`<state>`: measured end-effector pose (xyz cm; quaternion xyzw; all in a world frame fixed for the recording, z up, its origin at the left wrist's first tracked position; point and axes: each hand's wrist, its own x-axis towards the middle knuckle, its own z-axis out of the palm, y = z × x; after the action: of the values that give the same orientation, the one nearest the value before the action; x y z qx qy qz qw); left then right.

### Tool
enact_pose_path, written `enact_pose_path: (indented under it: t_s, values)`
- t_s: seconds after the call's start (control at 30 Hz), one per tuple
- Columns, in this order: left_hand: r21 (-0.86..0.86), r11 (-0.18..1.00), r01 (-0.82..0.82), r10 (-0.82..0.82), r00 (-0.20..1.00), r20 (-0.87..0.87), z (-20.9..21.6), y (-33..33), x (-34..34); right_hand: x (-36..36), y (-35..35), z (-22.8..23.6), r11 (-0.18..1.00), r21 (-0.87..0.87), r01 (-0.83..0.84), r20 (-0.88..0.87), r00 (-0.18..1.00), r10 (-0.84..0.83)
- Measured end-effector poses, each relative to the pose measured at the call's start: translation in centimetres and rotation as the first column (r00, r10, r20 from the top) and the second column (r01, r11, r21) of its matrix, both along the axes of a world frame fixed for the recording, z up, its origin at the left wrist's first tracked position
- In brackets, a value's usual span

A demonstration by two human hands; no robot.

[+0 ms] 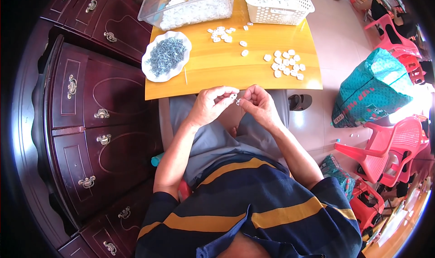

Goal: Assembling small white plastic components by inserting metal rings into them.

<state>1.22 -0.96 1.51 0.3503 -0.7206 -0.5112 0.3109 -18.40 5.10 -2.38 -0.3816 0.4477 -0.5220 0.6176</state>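
Observation:
Just past the table's near edge, over my lap, my two hands almost meet. My left hand (209,105) is closed, its thumb and fingers pinching a small white plastic piece (234,96). Closed in a pinch close beside it is my right hand (260,107), holding a small whitish hook-like piece (238,102) against or very near the white one; whether they are joined I cannot tell. Ahead on the yellow table (208,83) lie a loose group of white pieces (221,34) and a denser cluster of them (285,63) at the right.
A scalloped white dish (146,63) of small grey metal parts (166,55) stands on the table's left. Behind are a clear bin (152,16) and a white perforated basket (281,16). Dark cabinets (113,95) flank my left; a teal bag (367,93) and pink chairs (394,140) stand right.

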Motion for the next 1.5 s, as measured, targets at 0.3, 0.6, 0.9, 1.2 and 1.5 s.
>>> enact_pose_path:
  t_s: [0.3, 0.6, 0.9, 1.2, 1.5]
  values:
    - [0.021, 1.0, 0.011, -0.011, 1.0, 0.011, 0.1, 0.1, 0.1, 0.0, 0.0, 0.1, 1.0, 0.004, 0.006, 0.007, 1.0, -0.006]
    - [0.072, 0.997, 0.039, -0.04, 0.999, 0.014, -0.7, -0.1, 0.3, 0.0, 0.0, 0.1, 1.0, 0.004, 0.007, 0.014, 1.0, -0.007]
    - [0.272, 0.96, 0.061, -0.015, 0.986, -0.168, -1.6, 0.0, 0.2, -0.1, -0.1, 0.0, 1.0, 0.004, -0.007, 0.005, 1.0, 0.007]
    - [0.192, 0.981, 0.041, -0.022, 0.995, -0.098, -1.5, 0.0, 0.2, -0.1, 0.0, 0.1, 1.0, 0.021, -0.015, 0.042, 0.999, 0.014]
    - [0.266, 0.962, 0.06, -0.022, 0.989, -0.145, -1.8, 0.0, 0.1, -0.2, -0.1, 0.3, 0.999, 0.033, -0.019, 0.048, 0.999, 0.017]
